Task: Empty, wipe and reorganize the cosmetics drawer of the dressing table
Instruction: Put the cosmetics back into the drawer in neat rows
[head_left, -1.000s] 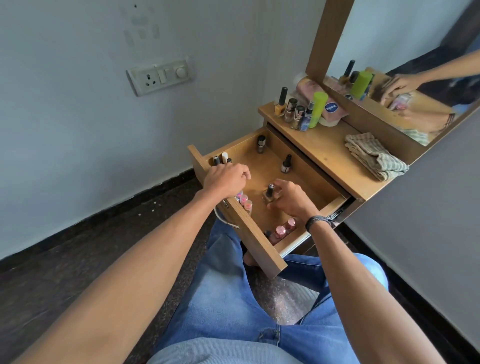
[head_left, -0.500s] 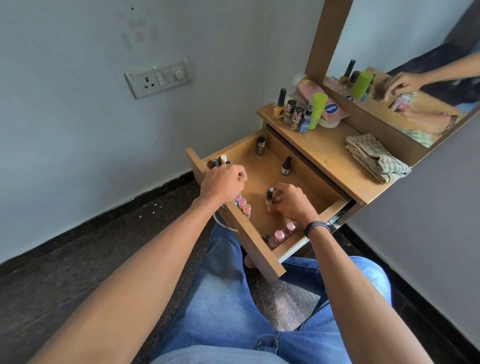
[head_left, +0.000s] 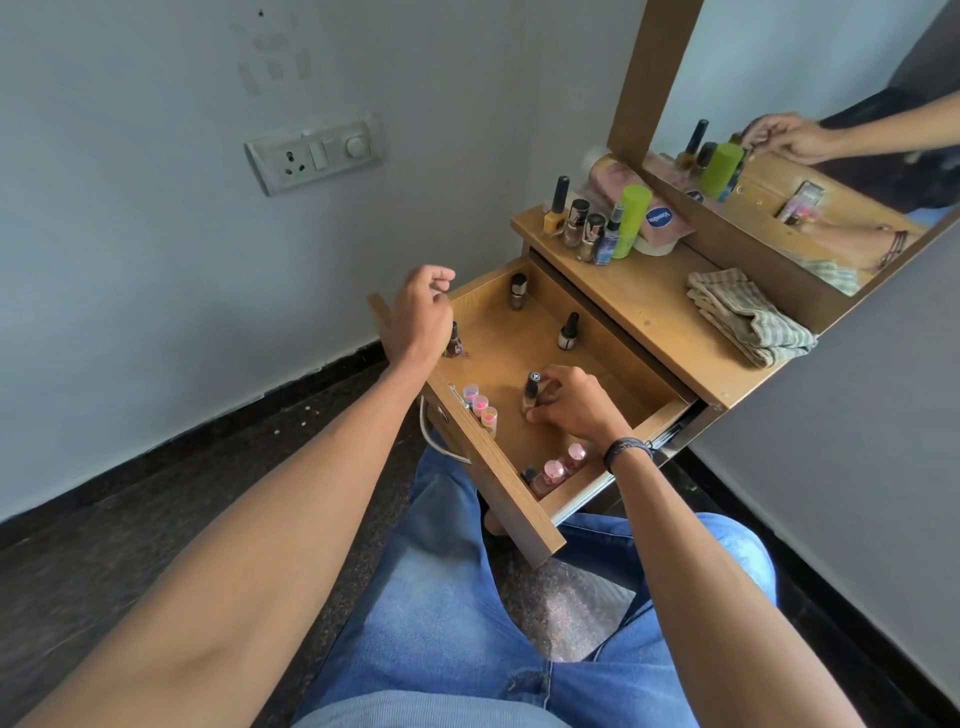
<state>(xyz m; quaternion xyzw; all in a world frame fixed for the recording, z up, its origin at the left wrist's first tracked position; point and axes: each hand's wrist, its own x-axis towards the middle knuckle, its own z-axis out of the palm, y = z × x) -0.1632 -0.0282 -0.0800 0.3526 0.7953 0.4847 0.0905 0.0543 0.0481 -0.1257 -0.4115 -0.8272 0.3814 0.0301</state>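
Note:
The wooden drawer (head_left: 498, 467) of the dressing table stands pulled open. My right hand (head_left: 571, 405) grips a black-capped nail polish bottle (head_left: 531, 391) standing on the drawer floor near the middle. My left hand (head_left: 422, 312) hovers over the drawer's far left corner, fingers loosely curled and holding nothing. A dark red polish bottle (head_left: 454, 340) stands just below it. Three small pink-capped vials (head_left: 480, 402) line the front wall. Pink-capped bottles (head_left: 561, 467) fill the near right corner. Two more bottles (head_left: 518, 291) (head_left: 569, 331) stand along the back.
On the dressing table top (head_left: 649, 312) stand several bottles (head_left: 584, 228), a green can (head_left: 631, 218) and a lying Vaseline bottle (head_left: 654, 215). A folded checked cloth (head_left: 748, 317) lies on the right. The mirror (head_left: 810, 156) rises behind. My jeans-clad legs are under the drawer.
My left hand has lifted off the drawer's front left corner and moved up and back, uncovering a dark red bottle. My right hand stays on the black-capped bottle.

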